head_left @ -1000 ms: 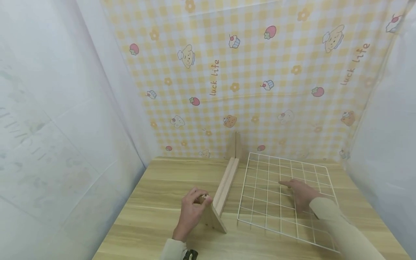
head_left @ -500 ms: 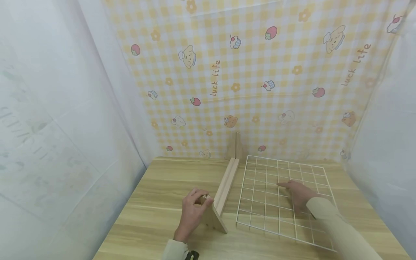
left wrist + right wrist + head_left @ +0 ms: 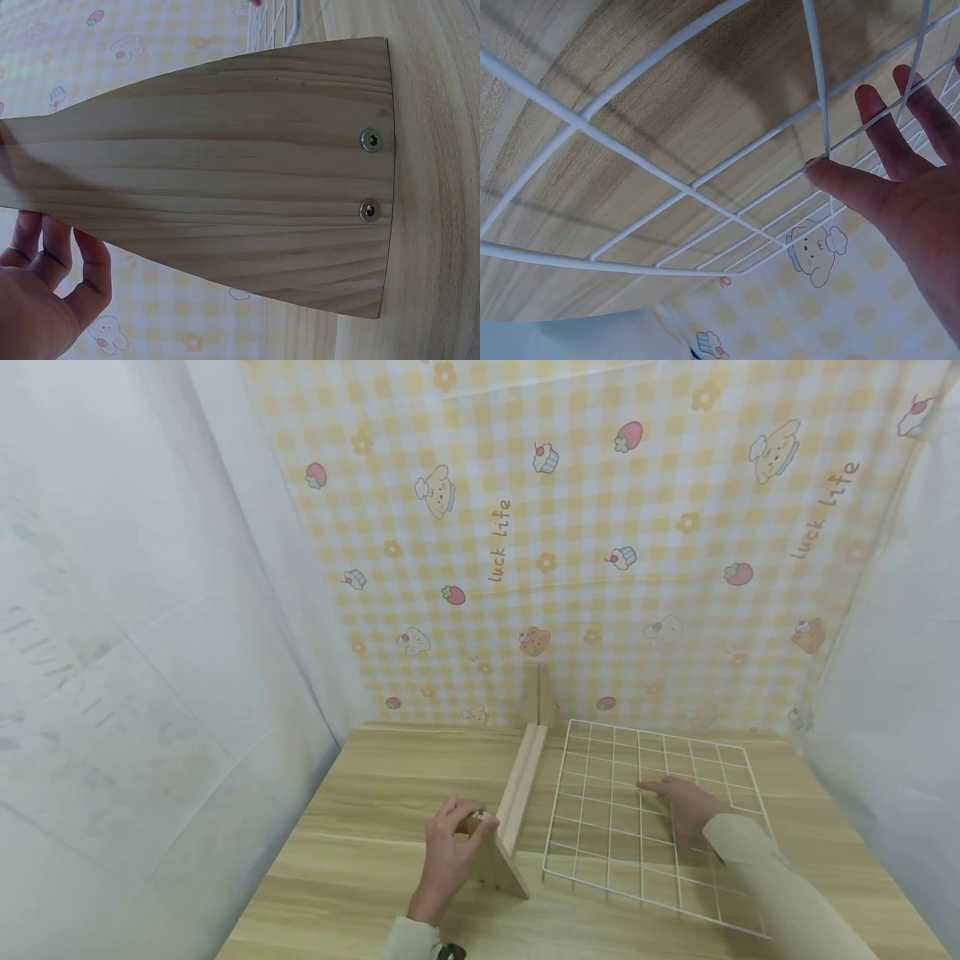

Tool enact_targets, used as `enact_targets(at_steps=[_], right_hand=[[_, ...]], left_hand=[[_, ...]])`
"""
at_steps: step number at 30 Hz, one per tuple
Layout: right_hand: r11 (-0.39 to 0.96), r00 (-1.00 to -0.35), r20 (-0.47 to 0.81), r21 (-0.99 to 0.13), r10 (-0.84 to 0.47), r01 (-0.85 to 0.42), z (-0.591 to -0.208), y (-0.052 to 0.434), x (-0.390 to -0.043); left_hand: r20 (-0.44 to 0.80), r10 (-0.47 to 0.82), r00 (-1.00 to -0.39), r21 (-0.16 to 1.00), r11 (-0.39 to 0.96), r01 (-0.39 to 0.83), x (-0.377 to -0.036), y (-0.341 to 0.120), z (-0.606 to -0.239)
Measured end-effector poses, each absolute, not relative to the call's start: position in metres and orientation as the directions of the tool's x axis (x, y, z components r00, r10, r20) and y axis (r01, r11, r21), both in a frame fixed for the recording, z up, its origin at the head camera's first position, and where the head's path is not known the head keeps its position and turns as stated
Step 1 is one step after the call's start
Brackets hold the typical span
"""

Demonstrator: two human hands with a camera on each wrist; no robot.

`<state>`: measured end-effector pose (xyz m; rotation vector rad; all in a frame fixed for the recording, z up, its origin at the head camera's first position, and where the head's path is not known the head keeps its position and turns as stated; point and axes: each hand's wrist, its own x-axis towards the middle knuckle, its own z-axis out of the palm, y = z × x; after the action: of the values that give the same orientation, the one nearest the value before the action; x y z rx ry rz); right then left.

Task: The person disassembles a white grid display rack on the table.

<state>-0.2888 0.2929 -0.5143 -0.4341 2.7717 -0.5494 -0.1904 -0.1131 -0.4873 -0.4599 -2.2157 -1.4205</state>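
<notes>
A wooden stand has two upright end panels joined by a long crossbar. My left hand grips the top of its near end panel, thumb on one side and fingers on the other. In the left wrist view this panel widens toward its base, where two bolts show. To the right, my right hand holds a white wire grid panel. In the right wrist view the thumb presses a wire crossing, while other fingers reach behind the wires. The grid casts shadows on the table.
The far end panel stands near the checked cloth backdrop. Pale sheets hang at the left and right. The wood-grain table lies beneath everything.
The grid has shifted a little left and toward me with my right hand. My left hand has moved slightly right with the stand's near end, while its far end has swung slightly left.
</notes>
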Motion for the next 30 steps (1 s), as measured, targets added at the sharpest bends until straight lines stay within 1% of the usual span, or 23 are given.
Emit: enact_targets(at_steps=[8, 15, 21, 25, 30], right_hand=[[0.883, -0.913, -0.209, -0.397, -0.35, -0.248, -0.523, 0.293, -0.29], [0.891, -0.919, -0.203, -0.383, -0.339, -0.244, -0.526, 0.293, -0.291], [0.884, -0.911, -0.193, -0.38, -0.365, -0.274, -0.529, 0.293, -0.298], [0.887, -0.909, -0.175, -0.351, -0.378, -0.302, -0.532, 0.294, -0.302], [0.892, -0.914, -0.164, -0.336, -0.371, -0.301, -0.53, 0.295, -0.304]], left_hand=[[0.553, 0.024, -0.833, 0.753, 0.413, 0.512, -0.189, -0.108, -0.491], [0.593, 0.012, -0.805, 0.718, 0.445, 0.536, -0.189, -0.103, -0.491], [0.577, -0.008, -0.817, 0.729, 0.455, 0.511, -0.189, -0.099, -0.49], [0.559, -0.022, -0.829, 0.748, 0.445, 0.492, -0.189, -0.096, -0.49], [0.566, -0.025, -0.824, 0.74, 0.456, 0.494, -0.19, -0.091, -0.491]])
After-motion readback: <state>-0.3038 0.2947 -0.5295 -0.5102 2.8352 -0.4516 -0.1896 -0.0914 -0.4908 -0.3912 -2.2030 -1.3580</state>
